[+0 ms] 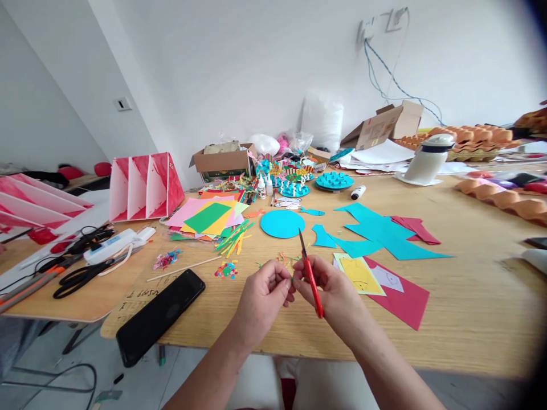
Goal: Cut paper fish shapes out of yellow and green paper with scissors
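Note:
My left hand is closed in a pinch above the front of the table. A tiny green bit shows where its fingertips meet those of my right hand; what it is I cannot make out. Red-handled scissors are held in my right hand, their blades pointing up and away. Small coloured paper scraps lie just beyond my fingers. Behind them is a blue paper circle, with blue paper offcuts to its right. Yellow paper with drawn outlines overlaps a red sheet beside my right hand.
A black phone lies at the front left, near a thin wooden stick and black scissors. Coloured paper sheets and yellow-green strips lie further back. Glue bottles and decorated blue discs stand behind.

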A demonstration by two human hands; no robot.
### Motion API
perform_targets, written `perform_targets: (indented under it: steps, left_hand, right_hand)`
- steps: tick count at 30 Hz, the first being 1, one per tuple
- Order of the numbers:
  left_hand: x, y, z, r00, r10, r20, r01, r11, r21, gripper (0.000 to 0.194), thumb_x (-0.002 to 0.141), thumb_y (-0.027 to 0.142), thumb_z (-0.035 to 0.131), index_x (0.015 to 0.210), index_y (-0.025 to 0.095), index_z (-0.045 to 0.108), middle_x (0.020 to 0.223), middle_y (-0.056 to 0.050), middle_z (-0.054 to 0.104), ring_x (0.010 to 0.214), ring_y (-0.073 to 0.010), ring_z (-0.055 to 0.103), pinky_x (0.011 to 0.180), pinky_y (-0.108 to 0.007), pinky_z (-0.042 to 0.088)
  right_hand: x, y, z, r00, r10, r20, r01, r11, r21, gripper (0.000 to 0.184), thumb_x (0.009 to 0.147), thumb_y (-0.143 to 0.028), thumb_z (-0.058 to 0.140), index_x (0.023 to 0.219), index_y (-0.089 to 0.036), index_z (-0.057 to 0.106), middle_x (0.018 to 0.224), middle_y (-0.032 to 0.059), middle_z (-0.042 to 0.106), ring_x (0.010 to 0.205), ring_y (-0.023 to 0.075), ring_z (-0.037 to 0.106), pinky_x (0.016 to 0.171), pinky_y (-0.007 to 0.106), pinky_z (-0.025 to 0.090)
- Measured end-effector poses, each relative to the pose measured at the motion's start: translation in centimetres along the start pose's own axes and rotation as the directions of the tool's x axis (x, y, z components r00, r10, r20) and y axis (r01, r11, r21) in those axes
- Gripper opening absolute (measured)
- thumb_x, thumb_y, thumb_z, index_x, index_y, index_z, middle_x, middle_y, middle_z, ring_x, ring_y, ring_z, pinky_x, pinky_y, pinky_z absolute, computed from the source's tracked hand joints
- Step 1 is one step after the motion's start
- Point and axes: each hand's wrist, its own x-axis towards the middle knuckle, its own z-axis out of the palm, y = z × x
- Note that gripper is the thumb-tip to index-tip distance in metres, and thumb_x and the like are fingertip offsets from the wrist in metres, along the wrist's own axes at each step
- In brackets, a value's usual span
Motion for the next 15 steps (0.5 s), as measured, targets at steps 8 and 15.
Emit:
perform_targets:
  steps: [8, 15]
  left_hand:
    - [-0.5, 0.4, -0.8, 0.997, 0.041, 0.069, -0.04, 0.999, -0.016, 0.016, 0.084, 0.03, 0.041, 0.081, 0.017, 0.049, 0.068, -0.001, 0.054, 0.059, -0.0125, 0.052, 0.052, -0.024, 0.04]
    - [-0.6, 0.5, -0.5, 0.955, 0.264, 0.135, -0.296, 0.846, 0.444, 0.016, 0.084, 0.02, 0.041, 0.071, 0.019, 0.05, 0.065, 0.001, 0.048, 0.063, -0.013, 0.044, 0.06, -0.024, 0.031]
  right_hand:
    - [-0.4, -1.1, -0.4, 0.998, 0.044, -0.034, -0.04, 0.994, 0.104, 0.017, 0.066, -0.03, 0.061, 0.075, -0.019, 0.052, 0.064, -0.0035, 0.053, 0.057, 0.0119, 0.051, 0.052, 0.023, 0.042]
    - [-0.3, -0.5, -0.4, 0.999, -0.029, -0.033, 0.026, 0.994, -0.106, 0.008, 0.071, -0.025, 0.056, 0.074, -0.02, 0.052, 0.064, -0.0019, 0.054, 0.06, 0.0141, 0.052, 0.053, 0.025, 0.042]
